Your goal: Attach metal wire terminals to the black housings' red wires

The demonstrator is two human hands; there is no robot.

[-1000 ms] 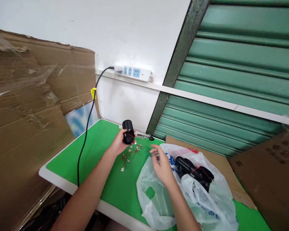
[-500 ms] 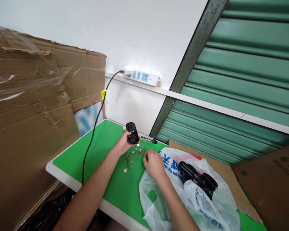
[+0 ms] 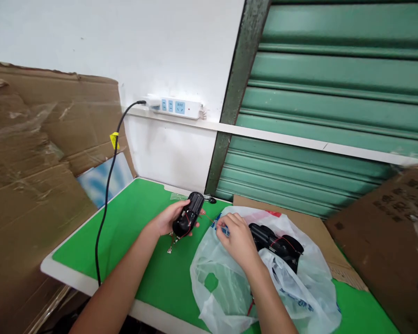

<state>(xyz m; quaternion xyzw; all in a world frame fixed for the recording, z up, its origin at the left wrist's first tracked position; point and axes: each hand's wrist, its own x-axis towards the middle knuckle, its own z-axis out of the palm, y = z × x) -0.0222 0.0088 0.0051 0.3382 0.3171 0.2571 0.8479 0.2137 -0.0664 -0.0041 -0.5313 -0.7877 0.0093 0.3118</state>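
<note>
My left hand [image 3: 167, 219] grips a black plastic casing [image 3: 189, 214] with a thin red wire on it, above the green table mat. Just right of it, my right hand [image 3: 235, 232] pinches the end of a thin reddish wire [image 3: 209, 217] that stretches toward the casing. Small metal pieces with wires [image 3: 169, 250] lie on the mat below the casing, partly hidden by it. Beside my right hand, more black casings [image 3: 277, 243] with red wire rest on a white plastic bag [image 3: 216, 269].
A black cable [image 3: 107, 185] runs from the power strip [image 3: 181, 107] down past the table's left edge. Cardboard [image 3: 38, 185] stands at the left, and a brown box [image 3: 386, 232] at the right. A small black item [image 3: 212, 200] lies at the back edge.
The view has shifted to the right. My left hand has brought the casing nearer, over the metal pieces. My right hand has moved right, over the bag, with a wire now in its fingers.
</note>
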